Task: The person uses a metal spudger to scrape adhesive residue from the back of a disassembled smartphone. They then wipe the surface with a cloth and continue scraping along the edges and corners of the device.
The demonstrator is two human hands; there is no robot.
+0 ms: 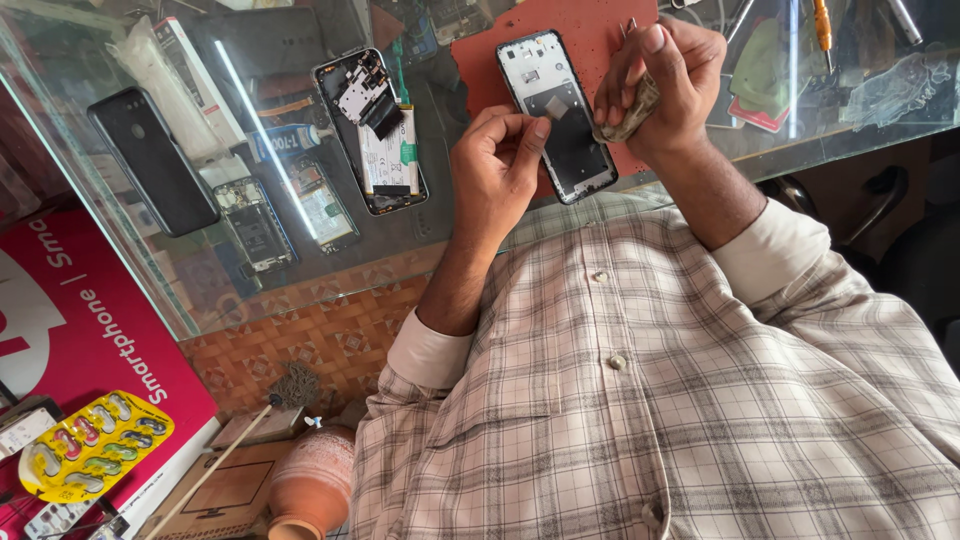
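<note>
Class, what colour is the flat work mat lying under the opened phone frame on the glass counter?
The flat work mat is orange-red, shown in the head view.

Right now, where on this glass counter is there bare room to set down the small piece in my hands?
Bare glass lies between the opened phone with the battery and your left hand. The orange mat shows a free strip above the phone frame. It is crowded left of the black phone, and by the tools beyond your right hand.

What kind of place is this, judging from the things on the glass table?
Most likely a phone repair shop or bench. Opened phones lie on the glass counter, one bare phone frame sits on an orange mat by the hands, and a screwdriver lies at the top right.
</note>
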